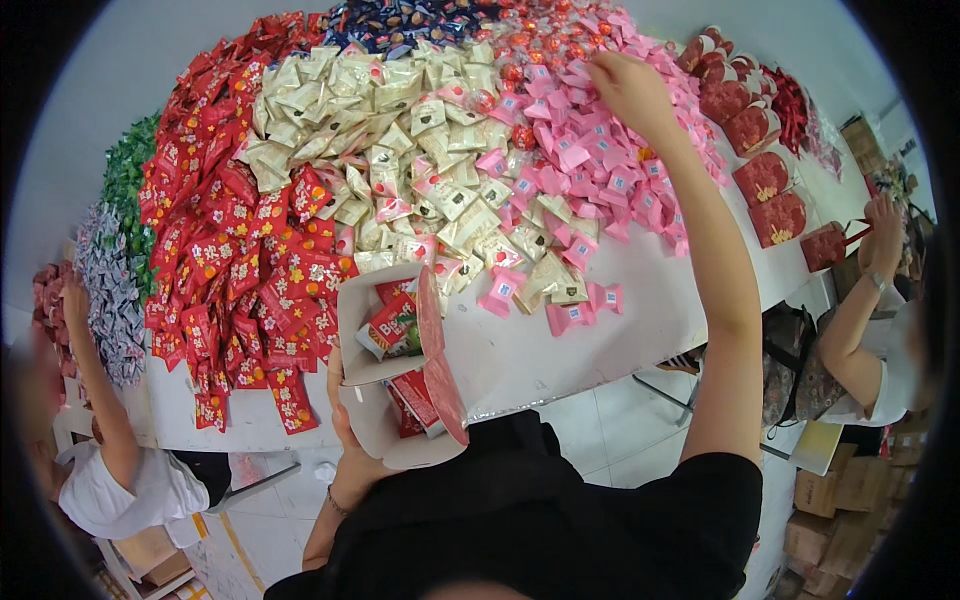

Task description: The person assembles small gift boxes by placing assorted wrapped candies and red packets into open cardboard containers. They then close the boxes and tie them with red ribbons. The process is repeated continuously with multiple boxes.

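Observation:
Two open candy boxes, a nearer one (pixel 430 452) and a farther one (pixel 355 300), white inside and reddish outside, are held side by side by my left hand (pixel 355 445) at the table's front edge. Its fingers wrap around their left side. Red and green snack packets (pixel 395 325) lie in the farther box; red packets (pixel 415 400) lie in the nearer. My right arm stretches far across the table, and my right hand (pixel 635 92) is down at a heap of pink wrapped candies (pixel 570 150). Its fingers are curled in; whatever they pinch is hidden.
Cream packets (pixel 400 140) and red flowered packets (pixel 240 230) are heaped across the white table (pixel 520 365). Dark blue (pixel 400 25), green (pixel 130 170) and grey (pixel 110 290) heaps lie beyond. Red boxes (pixel 775 215) line the right. Co-workers (pixel 140 480) (pixel 865 350) work on both sides; cartons (pixel 840 490) are stacked lower right.

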Available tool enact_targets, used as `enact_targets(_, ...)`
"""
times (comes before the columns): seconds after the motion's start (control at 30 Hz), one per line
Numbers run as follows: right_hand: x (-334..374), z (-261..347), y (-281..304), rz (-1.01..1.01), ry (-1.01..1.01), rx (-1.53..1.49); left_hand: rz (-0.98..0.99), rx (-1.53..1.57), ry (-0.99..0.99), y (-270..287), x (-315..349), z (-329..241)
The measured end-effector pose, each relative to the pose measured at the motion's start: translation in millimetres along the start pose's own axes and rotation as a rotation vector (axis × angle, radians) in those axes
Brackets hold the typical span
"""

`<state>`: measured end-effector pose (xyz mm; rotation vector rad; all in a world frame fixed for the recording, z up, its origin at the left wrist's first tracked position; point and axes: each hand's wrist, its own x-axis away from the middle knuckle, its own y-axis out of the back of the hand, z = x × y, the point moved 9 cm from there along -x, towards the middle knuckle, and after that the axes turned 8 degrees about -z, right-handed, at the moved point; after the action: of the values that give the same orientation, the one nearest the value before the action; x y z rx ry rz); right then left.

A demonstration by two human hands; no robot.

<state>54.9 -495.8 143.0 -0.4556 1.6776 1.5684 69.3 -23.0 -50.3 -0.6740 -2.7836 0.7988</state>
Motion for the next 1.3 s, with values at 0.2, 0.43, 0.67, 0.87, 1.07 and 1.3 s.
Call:
enact_targets(0.2,-7.1,-1.1,-79.1,0.363,-0.015,0.239,0.211,-0.293,-0.145,-13.6,-4.6,-6.5)
enact_targets(0.43,-47.9,-6.4,-61.6,0.173,-0.170,0.096,0.258,-0.116,0.000,-47.3,-1.5,-18.0)
enact_targets(0.67,-66.9,-17.4,-113.1,0.580,-0.285,-0.188,0.272,-0.226,-0.040,-49.0,0.6,-27.2)
enact_targets(0.87,-59.4,-54.1,-84.9,0.113,-0.703,-0.567,0.291,-0.289,-0.049,-52.0,-2.5,-30.7)
enact_targets(1.07,-67.4,51.2,-87.9,0.325,-0.457,-0.906,0.216,-0.040,0.068,-54.7,-2.6,-33.7)
enact_targets(1.3,-78.8,106.5,-104.6,0.477,0.129,-0.219,0.418,-0.576,-0.377,-55.5,1.8,-44.1)
